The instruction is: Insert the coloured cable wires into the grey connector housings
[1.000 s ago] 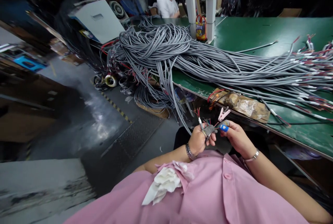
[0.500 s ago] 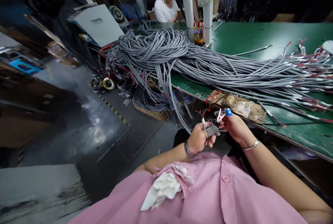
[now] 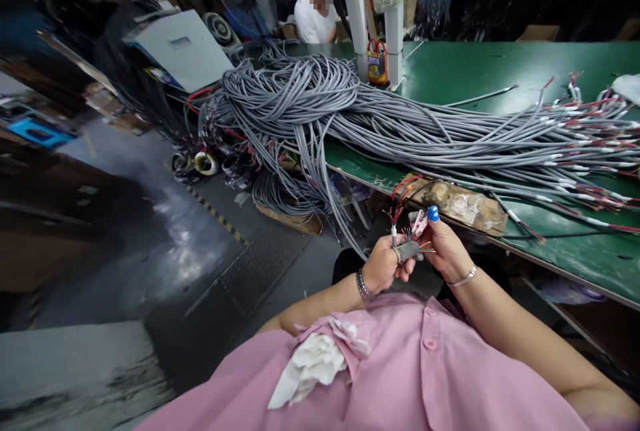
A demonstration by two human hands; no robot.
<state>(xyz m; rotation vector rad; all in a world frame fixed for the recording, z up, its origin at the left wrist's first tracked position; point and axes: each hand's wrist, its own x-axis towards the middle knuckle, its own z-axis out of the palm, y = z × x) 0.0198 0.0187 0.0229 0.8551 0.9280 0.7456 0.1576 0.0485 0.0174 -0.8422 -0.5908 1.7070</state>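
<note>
My left hand point(image 3: 384, 264) is closed around a grey cable point(image 3: 394, 240) whose end points upward. Past its white sleeve, thin red and dark wires fan out. A grey wrap point(image 3: 408, 251), apparently over my left thumb, lies across the front of that hand, and fine coloured wires stick out beside it. In my right hand point(image 3: 446, 244) a small pink clip point(image 3: 419, 223) is pinched, close to the wires. A blue cover point(image 3: 433, 213) sits on the right thumb. Most of the fingertips on both hands are hidden.
A thick bundle of grey cables point(image 3: 410, 127) runs along the green table point(image 3: 460, 67), some hanging over its edge. A taped wooden board point(image 3: 450, 207) lies at the near edge. A white post point(image 3: 353, 11) stands behind, and a person point(image 3: 316, 17) sits beyond.
My right hand has turned slightly, and the pink clip, whose arms looked crossed and spread, now appears more compact and nearer the wires. My left hand keeps its grip on the cable.
</note>
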